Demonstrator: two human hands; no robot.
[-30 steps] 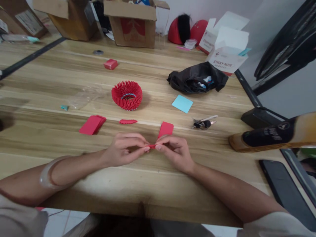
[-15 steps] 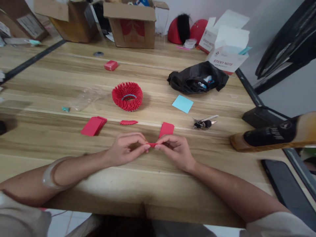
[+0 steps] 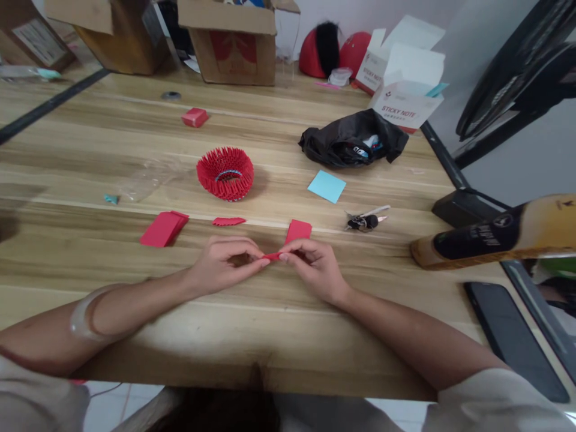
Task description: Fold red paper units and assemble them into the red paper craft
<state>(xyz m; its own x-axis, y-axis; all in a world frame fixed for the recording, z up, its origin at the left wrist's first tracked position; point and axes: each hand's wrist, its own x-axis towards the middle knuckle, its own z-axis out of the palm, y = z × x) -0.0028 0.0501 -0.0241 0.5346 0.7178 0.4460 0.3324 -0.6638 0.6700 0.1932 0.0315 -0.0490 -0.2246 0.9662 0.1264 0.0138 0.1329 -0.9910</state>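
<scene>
Between my two hands stretches a small folded strip of red paper (image 3: 272,257). My left hand (image 3: 228,264) pinches its left end between thumb and fingers, and my right hand (image 3: 314,267) pinches the right end. Just behind my right hand lies a small stack of red paper slips (image 3: 299,230). A larger stack of red paper (image 3: 164,229) rests to the left, with a row of folded red paper pieces (image 3: 228,221) beside it. Farther back stands a red bowl of interlocked folded paper (image 3: 225,175) with a light blue ring inside.
A blue paper square (image 3: 327,186), keys (image 3: 363,221) and a black plastic bag (image 3: 353,141) lie to the right. A bottle (image 3: 486,237) and a phone (image 3: 513,336) are at the right edge. Cardboard boxes (image 3: 234,51) and sticky note boxes (image 3: 405,102) stand at the back.
The view has shifted slightly, so everything sits a little farther left. Both hands still pinch the red strip, which now tilts a little, its right end higher.
</scene>
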